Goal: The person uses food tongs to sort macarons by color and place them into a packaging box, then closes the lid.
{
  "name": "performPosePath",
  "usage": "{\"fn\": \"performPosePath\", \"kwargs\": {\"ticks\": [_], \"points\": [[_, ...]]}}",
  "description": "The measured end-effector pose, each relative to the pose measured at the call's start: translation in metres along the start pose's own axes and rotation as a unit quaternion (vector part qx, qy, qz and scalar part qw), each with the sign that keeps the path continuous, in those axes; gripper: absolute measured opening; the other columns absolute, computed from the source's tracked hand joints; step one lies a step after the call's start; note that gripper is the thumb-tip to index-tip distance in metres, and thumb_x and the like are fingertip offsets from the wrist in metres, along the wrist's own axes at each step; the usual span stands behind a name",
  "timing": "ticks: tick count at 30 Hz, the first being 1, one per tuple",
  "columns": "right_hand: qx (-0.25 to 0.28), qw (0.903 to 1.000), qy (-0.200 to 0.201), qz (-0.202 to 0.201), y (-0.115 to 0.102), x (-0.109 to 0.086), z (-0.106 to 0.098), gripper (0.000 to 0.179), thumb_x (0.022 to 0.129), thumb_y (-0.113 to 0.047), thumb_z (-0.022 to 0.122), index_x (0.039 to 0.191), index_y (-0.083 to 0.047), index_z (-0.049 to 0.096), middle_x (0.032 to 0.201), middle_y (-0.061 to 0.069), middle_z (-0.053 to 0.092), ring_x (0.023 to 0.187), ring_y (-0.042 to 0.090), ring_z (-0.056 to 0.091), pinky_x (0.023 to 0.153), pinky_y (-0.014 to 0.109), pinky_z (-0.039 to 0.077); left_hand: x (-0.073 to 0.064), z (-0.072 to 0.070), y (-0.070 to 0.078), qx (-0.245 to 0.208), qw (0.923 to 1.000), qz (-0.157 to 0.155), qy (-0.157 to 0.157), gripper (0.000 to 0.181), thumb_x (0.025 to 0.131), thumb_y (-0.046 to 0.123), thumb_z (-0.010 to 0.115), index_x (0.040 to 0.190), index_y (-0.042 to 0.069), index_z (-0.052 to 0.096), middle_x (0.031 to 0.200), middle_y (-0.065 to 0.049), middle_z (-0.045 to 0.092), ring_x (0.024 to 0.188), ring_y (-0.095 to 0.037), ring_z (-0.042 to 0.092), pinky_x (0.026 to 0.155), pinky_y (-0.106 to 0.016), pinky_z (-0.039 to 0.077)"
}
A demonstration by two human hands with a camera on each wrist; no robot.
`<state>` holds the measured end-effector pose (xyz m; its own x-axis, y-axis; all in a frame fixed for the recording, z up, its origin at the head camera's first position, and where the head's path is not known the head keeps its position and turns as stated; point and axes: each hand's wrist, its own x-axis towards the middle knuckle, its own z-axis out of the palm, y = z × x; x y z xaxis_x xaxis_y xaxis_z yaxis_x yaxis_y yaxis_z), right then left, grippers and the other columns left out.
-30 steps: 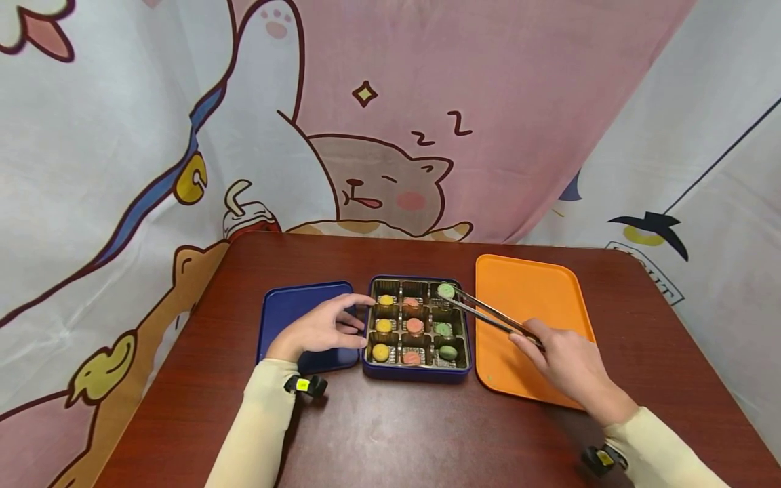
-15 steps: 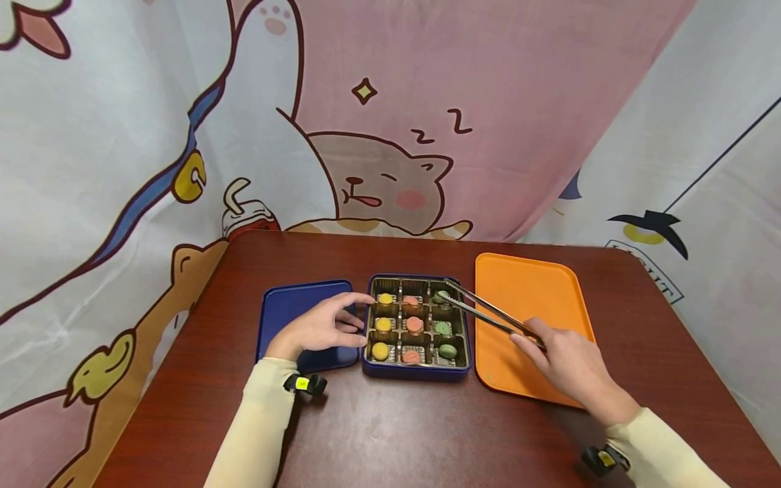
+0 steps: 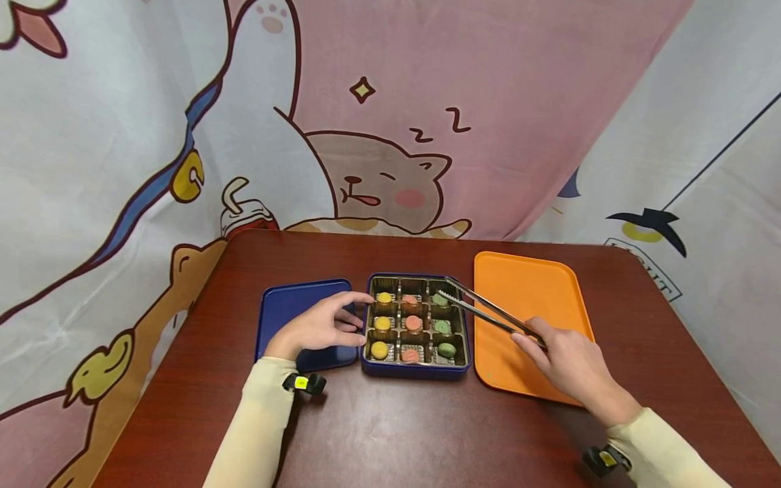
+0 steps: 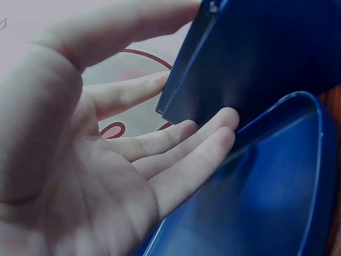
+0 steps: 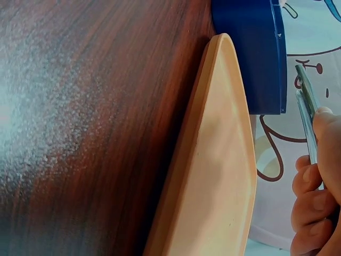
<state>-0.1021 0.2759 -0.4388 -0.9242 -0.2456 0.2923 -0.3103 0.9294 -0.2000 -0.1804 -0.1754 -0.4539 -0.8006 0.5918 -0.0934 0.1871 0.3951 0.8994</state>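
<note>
A blue box (image 3: 415,371) with a divided insert holds small macarons, one in each compartment. Yellow macarons (image 3: 379,350) fill the left column, pink macarons (image 3: 413,323) the middle and green macarons (image 3: 447,350) the right. My left hand (image 3: 320,327) touches the box's left side with thumb and fingertips, fingers spread; the left wrist view shows them at its wall (image 4: 197,69). My right hand (image 3: 570,359) grips metal tongs (image 3: 476,311). The tongs' tips stand apart above the back right compartment, where a green macaron (image 3: 439,299) lies partly behind them.
A blue lid (image 3: 283,308), rim upward, lies left of the box, partly under my left hand. Close on the box's right is an orange tray (image 3: 525,285), below my right hand. The brown table (image 3: 378,420) ends at a printed cloth (image 3: 518,102) behind.
The tongs have opened and let go of a green macaron, which has dropped into the back right compartment. The left hand stays at the box's side.
</note>
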Motion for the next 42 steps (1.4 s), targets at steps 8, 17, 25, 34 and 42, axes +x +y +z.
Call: {"fn": "performPosePath", "kwargs": {"ticks": [8,17,25,34,42], "points": [[0.009,0.9998,-0.004,0.015,0.003,-0.002,-0.003,0.025,0.103,-0.041,0.069,0.098,-0.018,0.062,0.059,-0.009,0.039,0.050,0.012,0.038,0.043,0.030,0.029,0.000,0.000,0.000,0.001,1.0000,0.000,0.000,0.075,0.089,0.021,0.087,0.155,0.018,0.050,0.159,-0.008,0.044,0.123,-0.029,0.067,0.102,-0.046,0.058],[0.017,0.9982,-0.023,0.052,0.013,-0.010,-0.013,0.030,0.105,-0.043,0.064,0.107,-0.013,0.063,0.060,-0.006,0.041,0.051,0.013,0.039,0.046,0.030,0.032,0.000,-0.001,0.001,-0.001,1.0000,0.001,-0.001,0.076,0.089,0.022,0.087,0.155,0.017,0.050,0.160,-0.008,0.044,0.123,-0.030,0.067,0.101,-0.045,0.058],[0.020,0.9936,-0.032,0.106,0.030,-0.023,-0.024,0.042,0.107,-0.040,0.062,0.123,-0.001,0.058,0.062,-0.002,0.046,0.055,0.015,0.042,0.049,0.031,0.034,-0.002,-0.001,0.001,0.002,1.0000,0.003,-0.001,0.075,0.089,0.023,0.087,0.155,0.017,0.050,0.160,-0.009,0.044,0.123,-0.030,0.067,0.101,-0.045,0.058],[0.013,0.9877,-0.038,0.151,0.058,-0.039,-0.028,0.054,0.108,-0.042,0.058,0.131,0.007,0.054,0.094,0.028,0.071,0.069,0.035,0.064,0.055,0.050,0.051,-0.002,0.000,0.001,0.001,1.0000,0.001,0.000,0.073,0.090,0.021,0.086,0.154,0.019,0.051,0.160,-0.010,0.044,0.123,-0.031,0.067,0.102,-0.046,0.058],[-0.013,0.9719,-0.058,0.228,0.083,-0.049,-0.038,0.064,0.110,-0.048,0.052,0.132,0.012,0.047,0.097,0.036,0.066,0.072,0.045,0.064,0.055,0.056,0.050,-0.002,0.001,0.000,-0.002,1.0000,0.004,0.000,0.072,0.090,0.020,0.086,0.153,0.018,0.051,0.160,-0.010,0.044,0.123,-0.031,0.067,0.102,-0.046,0.058]]}}
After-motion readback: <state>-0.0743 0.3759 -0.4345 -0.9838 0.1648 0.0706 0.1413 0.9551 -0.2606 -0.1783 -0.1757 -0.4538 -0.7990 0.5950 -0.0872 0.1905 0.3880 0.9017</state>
